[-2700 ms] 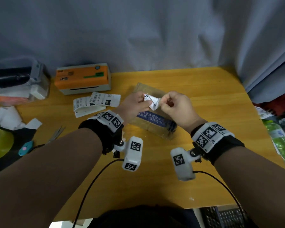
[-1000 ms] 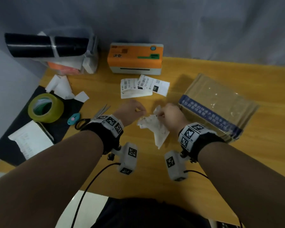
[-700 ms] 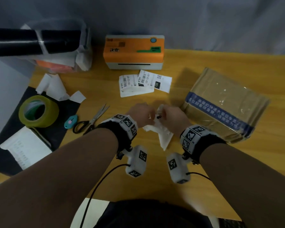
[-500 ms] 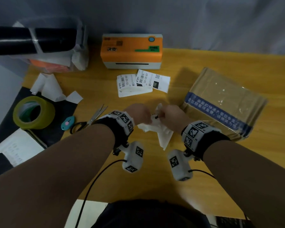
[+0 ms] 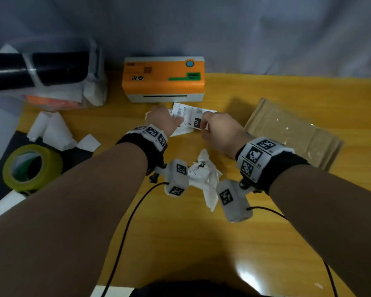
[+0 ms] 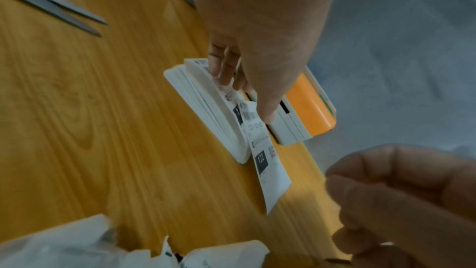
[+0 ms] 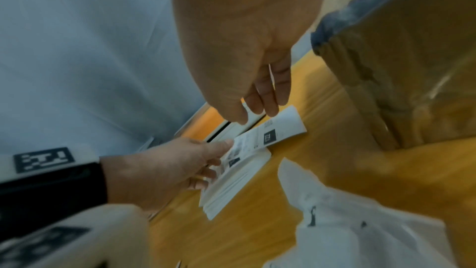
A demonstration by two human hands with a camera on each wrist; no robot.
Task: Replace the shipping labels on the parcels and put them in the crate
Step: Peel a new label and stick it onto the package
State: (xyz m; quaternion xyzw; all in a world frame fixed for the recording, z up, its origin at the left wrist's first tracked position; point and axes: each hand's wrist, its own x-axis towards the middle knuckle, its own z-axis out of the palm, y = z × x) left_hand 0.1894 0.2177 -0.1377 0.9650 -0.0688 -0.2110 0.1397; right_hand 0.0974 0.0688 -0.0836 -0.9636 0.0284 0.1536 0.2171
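Note:
A stack of new shipping labels (image 5: 181,127) lies in front of the orange label printer (image 5: 163,79). My left hand (image 5: 174,121) pinches the top label (image 7: 278,131), thumb on it and fingers at the stack (image 6: 206,97). My right hand (image 7: 257,111) hovers just over that label's free end, fingers loosely curled, holding nothing. The crumpled old label (image 5: 204,174) lies on the table between my wrists. The brown cardboard parcel (image 5: 291,133) sits to the right, its top bare under clear tape. No crate is in view.
Scissors (image 6: 51,5) lie left of the stack. A yellow-green tape roll (image 5: 30,166) and white paper scraps (image 5: 51,131) sit at the left on a black mat. A black roll on a clear bag (image 5: 36,69) stands at back left.
Both hands let go of the crumpled old label, which now lies on the table, and reached forward to the label stack. The left hand took hold of the top label.

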